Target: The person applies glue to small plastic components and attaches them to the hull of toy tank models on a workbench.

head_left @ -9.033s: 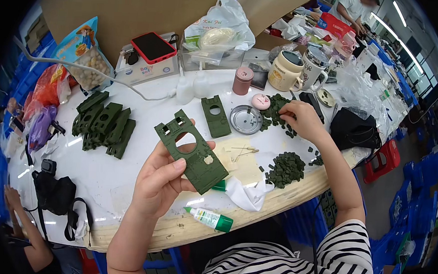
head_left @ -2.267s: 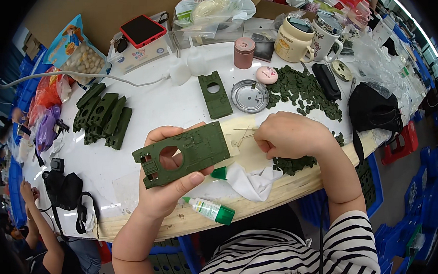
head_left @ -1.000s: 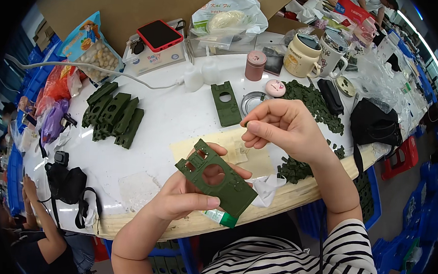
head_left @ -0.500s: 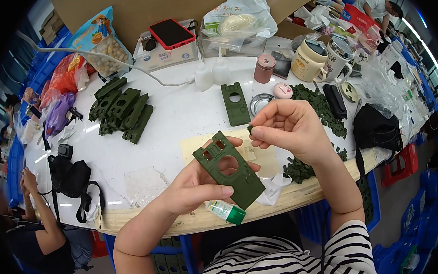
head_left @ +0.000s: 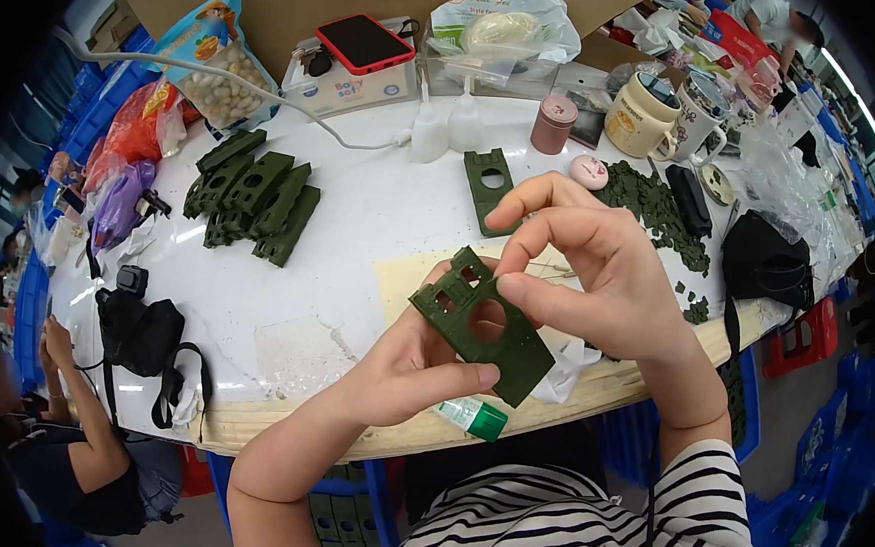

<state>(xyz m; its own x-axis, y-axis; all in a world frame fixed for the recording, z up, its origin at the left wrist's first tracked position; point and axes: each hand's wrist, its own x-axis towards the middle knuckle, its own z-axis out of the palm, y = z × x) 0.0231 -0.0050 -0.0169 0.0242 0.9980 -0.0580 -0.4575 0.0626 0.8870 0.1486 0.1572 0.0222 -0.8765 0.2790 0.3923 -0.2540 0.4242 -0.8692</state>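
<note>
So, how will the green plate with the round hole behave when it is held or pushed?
The green plate probably stays stiff: the left hand holds one edge and it does not droop. It looks light and thin. Flat, so unlikely to roll.

I read this as a small-parts assembly workshop. A white worktable (head_left: pixel 361 219) holds a stack of identical dark green plastic plates (head_left: pixel 252 197) and a heap of small green pieces (head_left: pixel 652 201). Blue plastic crates (head_left: pixel 107 103) line the floor around it. Snack bags (head_left: pixel 205 59), mugs (head_left: pixel 643 111) and a phone (head_left: pixel 364 40) crowd the far edge. More cluttered benches (head_left: pixel 733 31) run behind.
</note>
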